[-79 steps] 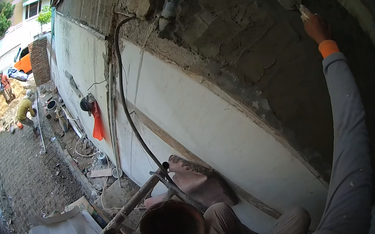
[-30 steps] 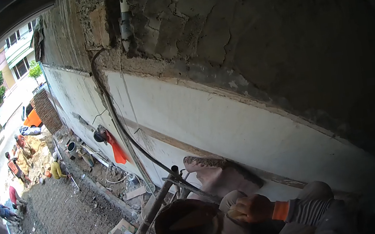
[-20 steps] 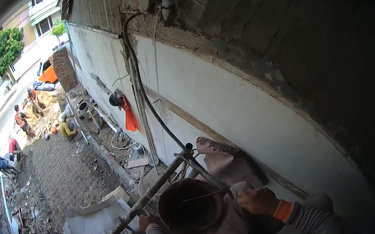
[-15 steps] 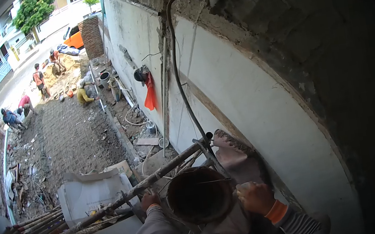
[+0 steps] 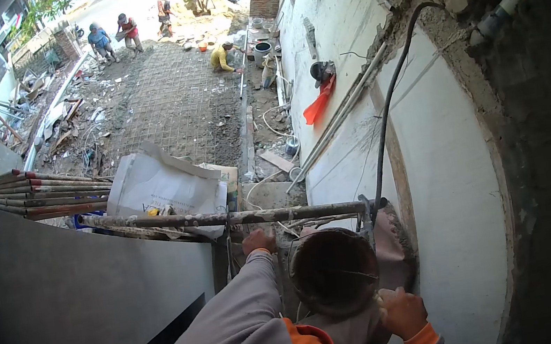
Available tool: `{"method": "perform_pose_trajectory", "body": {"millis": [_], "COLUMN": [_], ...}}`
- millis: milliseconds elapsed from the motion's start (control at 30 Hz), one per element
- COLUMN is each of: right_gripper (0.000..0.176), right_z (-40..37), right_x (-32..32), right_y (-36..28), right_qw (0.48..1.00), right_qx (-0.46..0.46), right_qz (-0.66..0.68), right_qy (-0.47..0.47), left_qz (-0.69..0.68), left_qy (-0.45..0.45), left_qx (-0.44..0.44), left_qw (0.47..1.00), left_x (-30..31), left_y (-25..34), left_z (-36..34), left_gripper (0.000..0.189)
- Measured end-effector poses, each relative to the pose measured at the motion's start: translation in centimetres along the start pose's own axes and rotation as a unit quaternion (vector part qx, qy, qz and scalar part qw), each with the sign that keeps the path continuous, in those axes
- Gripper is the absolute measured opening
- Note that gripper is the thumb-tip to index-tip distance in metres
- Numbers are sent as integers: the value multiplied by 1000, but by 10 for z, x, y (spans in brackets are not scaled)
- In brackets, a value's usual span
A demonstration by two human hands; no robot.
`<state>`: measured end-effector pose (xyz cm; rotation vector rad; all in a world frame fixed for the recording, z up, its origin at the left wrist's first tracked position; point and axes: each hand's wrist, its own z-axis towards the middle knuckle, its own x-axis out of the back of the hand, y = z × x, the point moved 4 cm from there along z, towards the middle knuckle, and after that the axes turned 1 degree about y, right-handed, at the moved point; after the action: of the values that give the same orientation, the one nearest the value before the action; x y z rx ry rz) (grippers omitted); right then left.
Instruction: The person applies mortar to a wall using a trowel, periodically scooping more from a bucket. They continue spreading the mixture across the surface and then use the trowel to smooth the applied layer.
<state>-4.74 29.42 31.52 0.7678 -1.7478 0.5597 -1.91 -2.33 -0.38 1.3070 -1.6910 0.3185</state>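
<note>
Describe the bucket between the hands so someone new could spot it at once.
Find the white wall on the right and follow the black cable down to the horizontal scaffold pole. Just under the pole's wall end sits the bucket, between the left hand and the right hand. It is round, dark inside, and the only container up at this level.

Rusty scaffold pipe [image 5: 239, 216] runs level, its right end meeting the wall [image 5: 444, 169]. Dark bucket [image 5: 335, 269] sits just under that end, against the scaffold frame; what holds it up is hidden. Paper sack [image 5: 164, 184] slumps against the pipe's far side. Bundle of rods [image 5: 46, 193] lies along the grey ledge [image 5: 60, 294], left. Far below, ground [image 5: 260, 114] carries steel mesh [image 5: 171, 106] and rubble [image 5: 64, 124].
</note>
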Motion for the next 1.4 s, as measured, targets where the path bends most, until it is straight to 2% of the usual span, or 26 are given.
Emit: {"method": "perform_pose_trajectory", "body": {"millis": [33,133,233,333,567,633,700,800,900,1033,1133,1233,1333,1400], "right_gripper": [19,22,21,17,19,18,16,16,15,18,26,32,40,38], "right_z": [3,23,52,52,-1,-8,-7,5,24,22,13,11,9,7], "right_x": [9,-6,-74,-87,-36,-33,-18,-43,-80,-84,-60,-35,-5,43], "right_y": [1,10,9,5,-14,-4,-9,-28,-39,-36,-29,-22,-10,-12], "right_qw": [999,991,996,995,999,999,998,997,998,996,990,994,998,998], "right_qx": [-50,-122,-63,-67,-17,10,-10,-26,-20,-31,-29,-61,-11,-18], "right_qz": [-13,-54,-24,12,21,30,52,49,40,56,87,60,63,64], "right_qy": [-5,-16,-63,-73,-45,0,15,-55,-39,-64,-104,-62,-17,-9], "left_qz": [-1,9,19,22,14,17,25,20,-2,20,19,21,14,15], "left_qy": [3,9,3,23,5,8,-4,5,-8,9,8,7,11,11], "left_qx": [-1,-3,3,4,1,4,9,8,14,2,14,14,13,13], "left_qw": [1000,1000,1000,999,1000,1000,1000,1000,1000,1000,1000,1000,1000,1000], "left_x": [-1,4,9,2,5,7,9,5,9,3,6,9,6,6], "left_y": [-1,1,5,2,7,4,4,3,6,2,5,3,4,2], "left_z": [-1,-2,-8,-2,-6,-5,-6,-4,-8,-4,-6,-6,-5,-5], "left_gripper": [62,60,58,59,59,60,60,60,59,60,61,62,62,61]}}
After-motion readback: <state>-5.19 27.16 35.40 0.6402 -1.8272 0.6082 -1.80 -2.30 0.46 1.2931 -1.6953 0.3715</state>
